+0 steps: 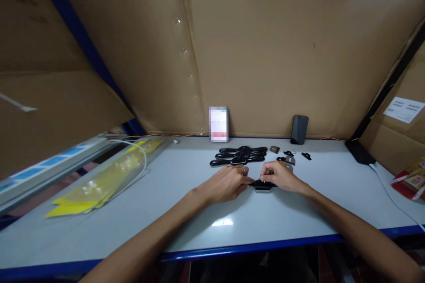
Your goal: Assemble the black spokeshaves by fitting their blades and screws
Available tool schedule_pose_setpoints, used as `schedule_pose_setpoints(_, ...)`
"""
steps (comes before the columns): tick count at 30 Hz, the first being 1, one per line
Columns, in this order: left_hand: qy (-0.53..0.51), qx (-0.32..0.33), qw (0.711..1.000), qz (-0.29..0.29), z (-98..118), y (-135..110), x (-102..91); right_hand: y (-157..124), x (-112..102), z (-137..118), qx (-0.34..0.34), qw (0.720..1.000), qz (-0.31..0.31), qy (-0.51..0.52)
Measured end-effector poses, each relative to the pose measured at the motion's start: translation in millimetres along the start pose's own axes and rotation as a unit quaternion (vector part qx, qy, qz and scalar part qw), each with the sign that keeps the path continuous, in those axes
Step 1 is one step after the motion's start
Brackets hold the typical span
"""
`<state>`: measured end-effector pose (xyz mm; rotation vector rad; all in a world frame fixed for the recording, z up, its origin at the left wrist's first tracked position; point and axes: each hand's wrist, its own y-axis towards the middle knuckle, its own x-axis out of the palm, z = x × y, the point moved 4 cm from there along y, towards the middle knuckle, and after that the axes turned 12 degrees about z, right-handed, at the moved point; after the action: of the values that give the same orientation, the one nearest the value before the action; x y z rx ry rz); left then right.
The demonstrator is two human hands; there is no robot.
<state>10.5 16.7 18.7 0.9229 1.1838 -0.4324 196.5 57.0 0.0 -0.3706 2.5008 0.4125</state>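
Observation:
A black spokeshave [262, 185] lies on the table in front of me, a pale metal edge showing along its near side. My left hand [230, 181] is closed around its left end, with a ring on one finger. Over the middle of the tool, my right hand [280, 175] has its fingertips pinched together; whatever they hold is too small to make out. Just beyond my hands several more black spokeshave bodies [244, 155] lie in a row. To their right are grey notched blades [274, 149], black cap pieces [306, 156] and small silver screws [294, 152].
A pixelated screen [218, 124] and a dark phone [299, 129] lean against the cardboard wall [252, 53]. On the left are yellow plastic packaging [113, 172], a white cable and a power strip [49, 166]. A black box [360, 152] and red packet [411, 181] sit right.

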Motion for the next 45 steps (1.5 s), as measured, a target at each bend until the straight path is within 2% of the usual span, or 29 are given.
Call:
schedule_pose_setpoints(6, 0.011, -0.004, 1.0, -0.02, 2, 0, 0.4, -1, -2, -1, -0.02, 0.998, 0.01, -0.057)
schedule_pose_setpoints(11, 0.013, -0.004, 1.0, -0.022, 4, 0, -1.6, 2, 4, 5, 0.015, 0.998, 0.017, -0.051)
schedule_pose_setpoints(14, 0.005, -0.005, 1.0, -0.015, 4, 0, -1.6, -1, 3, 3, 0.019, 0.992, 0.039, -0.114)
schedule_pose_setpoints(16, 0.001, -0.009, 1.0, -0.01, 3, 1, -1.7, -5, 1, -3, -0.003, 0.979, 0.047, -0.198)
schedule_pose_setpoints(19, -0.001, -0.014, 1.0, -0.011, 3, 2, -1.6, -12, 0, -12, -0.041, 0.944, 0.047, -0.325)
schedule_pose_setpoints(21, -0.003, -0.013, 1.0, -0.014, 3, 2, -1.3, -15, 1, -16, -0.055, 0.927, 0.04, -0.368)
schedule_pose_setpoints(24, -0.003, -0.007, 1.0, -0.011, 5, 2, -1.3, -15, 3, -19, -0.07, 0.925, 0.031, -0.372)
schedule_pose_setpoints(29, 0.009, -0.005, 1.0, -0.008, 5, 2, -2.1, -10, 2, -21, -0.08, 0.945, 0.026, -0.316)
schedule_pose_setpoints(35, 0.011, -0.003, 1.0, 0.0, 6, 2, -3.4, -4, -19, -22, -0.054, 0.965, 0.046, -0.252)
schedule_pose_setpoints(39, 0.01, 0.0, 1.0, 0.007, 8, 3, -4.6, -6, -27, -23, -0.006, 0.951, 0.055, -0.303)
schedule_pose_setpoints(41, 0.01, 0.001, 1.0, 0.008, 8, 3, -4.5, -8, -24, -24, 0.014, 0.941, 0.044, -0.335)
schedule_pose_setpoints(45, 0.012, 0.005, 1.0, 0.007, 7, 3, -3.4, -12, -13, -24, 0.007, 0.938, 0.017, -0.347)
